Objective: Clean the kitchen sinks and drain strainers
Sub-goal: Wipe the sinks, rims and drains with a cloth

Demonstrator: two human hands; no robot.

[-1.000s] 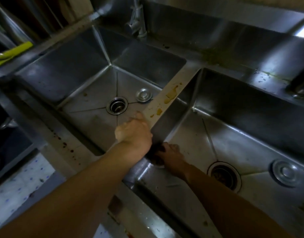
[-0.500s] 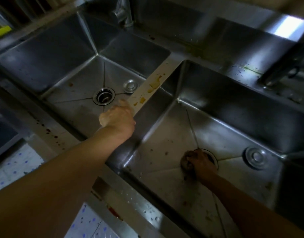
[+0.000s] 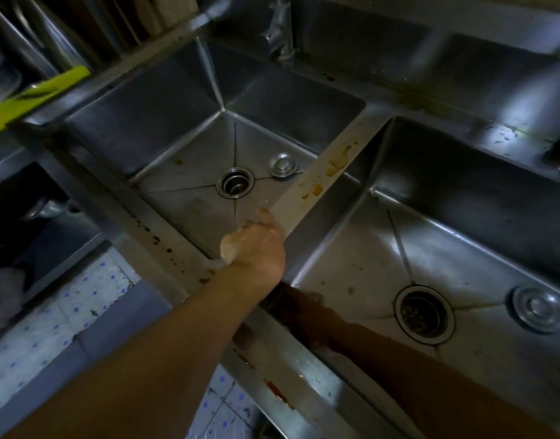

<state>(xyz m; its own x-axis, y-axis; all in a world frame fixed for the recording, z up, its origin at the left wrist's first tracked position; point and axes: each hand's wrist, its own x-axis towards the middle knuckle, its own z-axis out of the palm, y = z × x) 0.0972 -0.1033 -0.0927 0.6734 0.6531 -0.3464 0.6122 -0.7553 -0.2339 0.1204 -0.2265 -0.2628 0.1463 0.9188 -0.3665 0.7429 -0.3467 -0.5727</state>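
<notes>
1. Left hand (image 3: 256,248): braced on the near end of the divider (image 3: 307,201) between the two basins, fingers curled over its edge into the left sink (image 3: 164,128).
2. Right hand (image 3: 296,304): low in the near-left corner of the right sink (image 3: 462,191), mostly hidden by the left wrist and in shadow. Finger state: cannot tell. Any scrubber held: cannot tell.
3. Key relation: the right drain (image 3: 423,313) lies to the right of the right hand, and that hand is nearer to it. The divider's long axis runs near to far, yellow stains (image 3: 335,163) beyond the left fingertips.
4. Count: two sinks, two drains (the left drain (image 3: 235,182) farther), two loose strainer caps (image 3: 283,164) (image 3: 536,308), one faucet (image 3: 280,30).
</notes>
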